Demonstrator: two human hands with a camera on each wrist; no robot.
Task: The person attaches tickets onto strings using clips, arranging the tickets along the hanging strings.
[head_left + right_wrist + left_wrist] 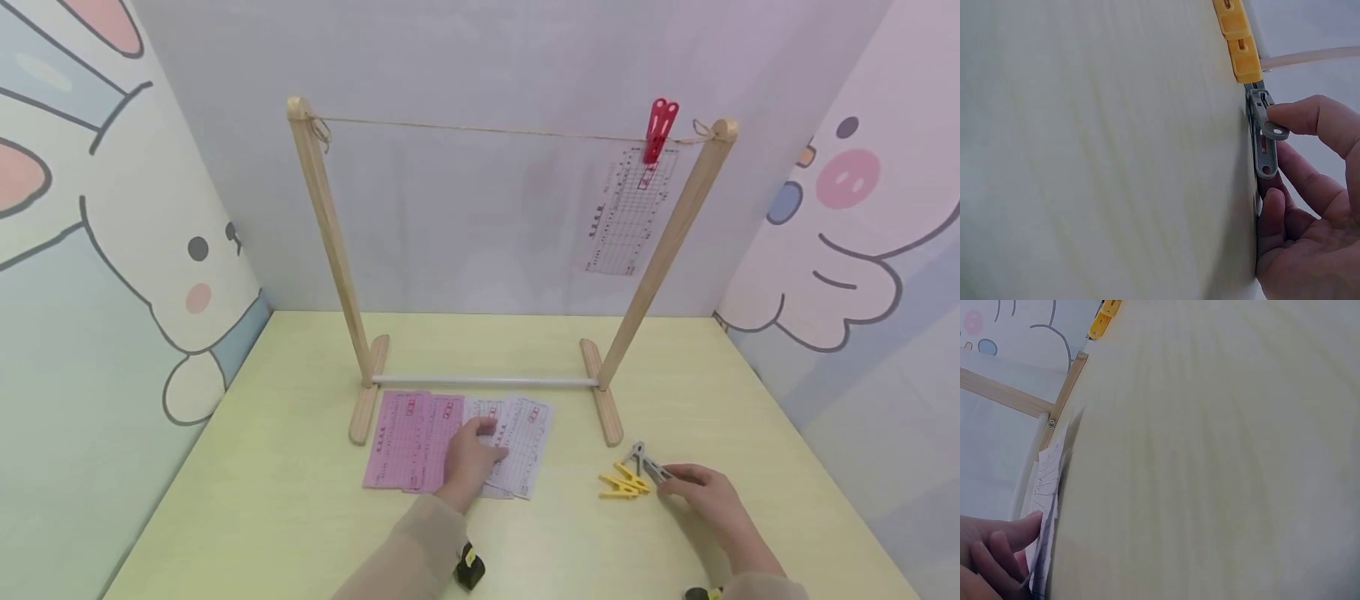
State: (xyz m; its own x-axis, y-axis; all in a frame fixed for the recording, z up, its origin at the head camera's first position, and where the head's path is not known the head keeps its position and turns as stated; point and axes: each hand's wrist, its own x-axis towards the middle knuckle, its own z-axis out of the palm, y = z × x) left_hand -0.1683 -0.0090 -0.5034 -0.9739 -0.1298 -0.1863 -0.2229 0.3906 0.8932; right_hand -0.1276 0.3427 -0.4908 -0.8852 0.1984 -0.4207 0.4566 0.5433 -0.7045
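My left hand point(472, 458) lies over the white printed slips point(527, 442), its thumb and curled fingers pinching a white slip point(1047, 478), whose edge stands slightly off the table in the left wrist view. Two pink printed slips point(397, 440) overlap just to its left. On the right, my right hand point(701, 492) pinches a grey clothespin point(657, 471) by its handles, low over the table. A second grey clothespin point(638, 454) is at its tip. Yellow clothespins point(619, 492) lie beside these, also seen in the right wrist view as a yellow clothespin point(1245, 59).
A wooden frame point(330, 233) stands behind the slips, with a string point(480, 128) tied between its posts. Near the right post, a red clothespin point(660, 133) holds a hanging printed slip point(630, 217). A white rod point(483, 382) joins the feet.
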